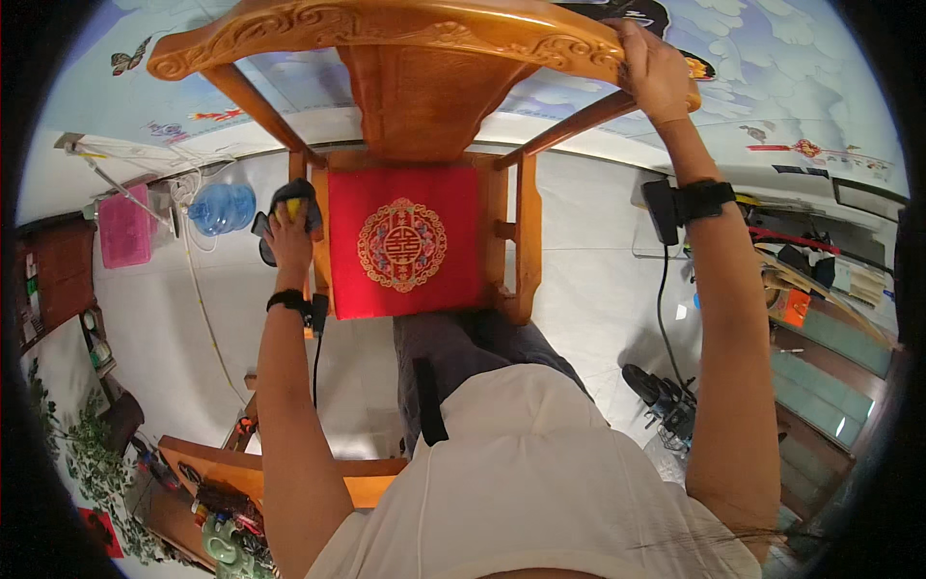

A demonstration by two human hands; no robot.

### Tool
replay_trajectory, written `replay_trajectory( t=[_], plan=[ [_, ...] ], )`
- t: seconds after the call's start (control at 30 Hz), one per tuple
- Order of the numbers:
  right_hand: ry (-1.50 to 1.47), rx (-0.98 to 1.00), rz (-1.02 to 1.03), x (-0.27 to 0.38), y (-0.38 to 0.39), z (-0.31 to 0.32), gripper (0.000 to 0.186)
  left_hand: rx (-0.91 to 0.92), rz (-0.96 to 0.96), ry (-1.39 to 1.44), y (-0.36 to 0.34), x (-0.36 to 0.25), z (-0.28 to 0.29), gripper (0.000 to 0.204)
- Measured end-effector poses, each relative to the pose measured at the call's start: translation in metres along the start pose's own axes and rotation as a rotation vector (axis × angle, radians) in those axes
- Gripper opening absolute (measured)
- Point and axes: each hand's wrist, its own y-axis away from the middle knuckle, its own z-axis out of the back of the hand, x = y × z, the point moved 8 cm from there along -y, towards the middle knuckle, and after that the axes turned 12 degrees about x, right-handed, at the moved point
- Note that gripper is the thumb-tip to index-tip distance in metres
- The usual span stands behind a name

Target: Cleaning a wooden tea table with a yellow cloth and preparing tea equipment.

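Note:
A carved wooden armchair (424, 24) stands before me, its back at the top of the view and a red cushion (333, 241) with a round gold-embroidered pattern on the seat. My right hand (658, 77) is closed around the right end of the curved top rail. At the left side of the seat, my left hand (286, 236) presses a dark cloth (307, 207) against the chair's wood. A small yellow patch shows by its fingers; what it belongs to is unclear. Both wrists wear black bands, each with a cable.
Left of the chair lie a large blue water bottle (222, 209) and a pink plastic box (125, 227). Behind the chair is a wall with painted clouds (772, 77). A wooden table (212, 465) with items is at lower left; a glass-fronted cabinet (830, 376) stands at right.

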Motion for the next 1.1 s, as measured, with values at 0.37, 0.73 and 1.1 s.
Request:
replay_trajectory(
  t=[0.37, 0.73, 1.1],
  plan=[
    [-0.272, -0.053, -0.149, -0.014, 0.005, 0.007, 0.031, 0.174, 0.003, -0.088, 0.092, -0.032, -0.010, 0.053],
    [-0.158, -0.109, 0.084, -0.017, 0.048, 0.033, 0.044, 0.020, -0.366, 0.625, 0.077, -0.219, 0.033, 0.043],
    [-0.235, 0.047, 0.208, -0.046, 0.075, 0.023, 0.049, 0.121, -0.460, 0.644, 0.007, -0.453, -0.024, 0.057]
  ],
)
